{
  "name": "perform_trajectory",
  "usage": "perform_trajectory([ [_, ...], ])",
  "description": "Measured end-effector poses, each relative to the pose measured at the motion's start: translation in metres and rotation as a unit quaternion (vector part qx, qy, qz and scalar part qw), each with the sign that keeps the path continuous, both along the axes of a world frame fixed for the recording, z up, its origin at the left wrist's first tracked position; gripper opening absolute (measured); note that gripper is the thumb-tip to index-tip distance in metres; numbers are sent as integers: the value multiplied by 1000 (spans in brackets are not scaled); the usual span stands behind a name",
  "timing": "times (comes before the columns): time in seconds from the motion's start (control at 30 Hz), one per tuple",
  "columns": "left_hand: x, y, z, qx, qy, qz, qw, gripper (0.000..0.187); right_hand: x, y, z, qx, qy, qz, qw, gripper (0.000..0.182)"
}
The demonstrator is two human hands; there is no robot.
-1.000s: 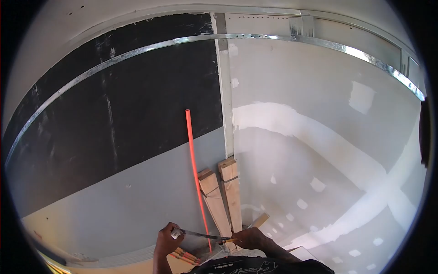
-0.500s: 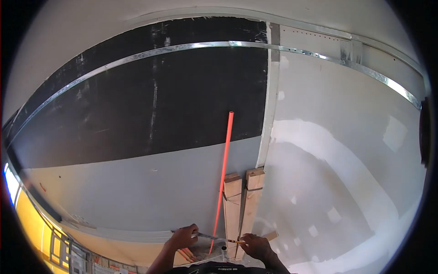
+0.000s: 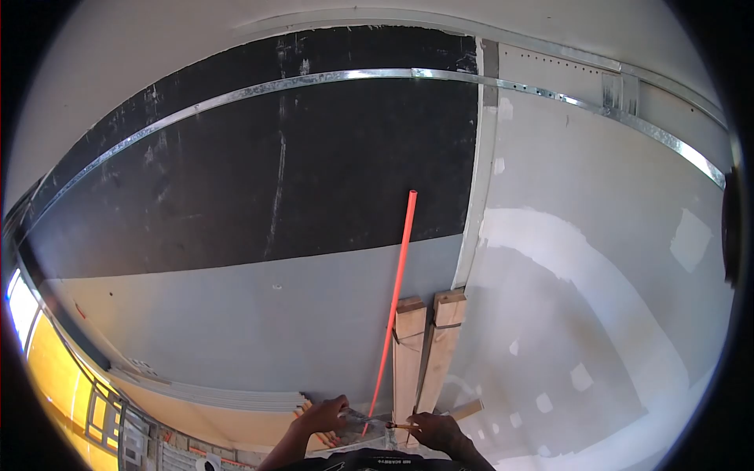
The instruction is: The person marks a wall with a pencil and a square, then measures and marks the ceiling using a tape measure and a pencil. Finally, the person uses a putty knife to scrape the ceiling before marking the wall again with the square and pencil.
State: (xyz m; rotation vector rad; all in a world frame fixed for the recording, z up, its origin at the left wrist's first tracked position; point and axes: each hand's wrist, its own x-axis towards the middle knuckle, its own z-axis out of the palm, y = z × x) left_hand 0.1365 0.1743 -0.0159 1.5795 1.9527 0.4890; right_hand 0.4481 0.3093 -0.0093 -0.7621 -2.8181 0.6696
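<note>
My left hand [image 3: 325, 414] is closed at the bottom of the view, at one end of a thin greyish strip or blade [image 3: 360, 416] too small to name. To its right, my right hand [image 3: 437, 432] has its fingers closed on a slim tool with a yellowish-brown handle [image 3: 403, 426]. The inner ends of the two items lie close together; whether they touch is unclear. Behind them a long orange-red pipe [image 3: 402, 267] leans on the wall, beside two strapped bundles of timber [image 3: 408, 353].
A black panel [image 3: 369, 157] covers the upper wall, with a metal track [image 3: 314, 80] across it. Patched white drywall [image 3: 565, 314] stands at the right. Stacked boards [image 3: 228, 399] lie low at the left, near a yellow surface [image 3: 59, 392].
The view has shifted, so the wall, pipe and timber appear further right. My right hand has moved slightly right and down; the strip between my hands looks more sloped.
</note>
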Motion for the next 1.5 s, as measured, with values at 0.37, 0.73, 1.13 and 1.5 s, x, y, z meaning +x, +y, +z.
perform_trajectory([
  [0.37, -7, 8, -9, 6, -5, -6, 1000, 42, 2, 1, -12, -7, -11, -16, 1000, 39],
  [0.73, -11, 10, 0, -14, -5, 6, 1000, 44, -3, -2, -7, -14, -23, -27, 999, 38],
  [1.13, -9, 9, 0, -53, -19, 9, 998, 45, -4, -4, 1, -8, -56, -12, 998, 35],
  [1.5, -6, 10, 7, -33, -20, 4, 999, 47, -6, -9, 6, -47, -45, -15, 998, 35],
])
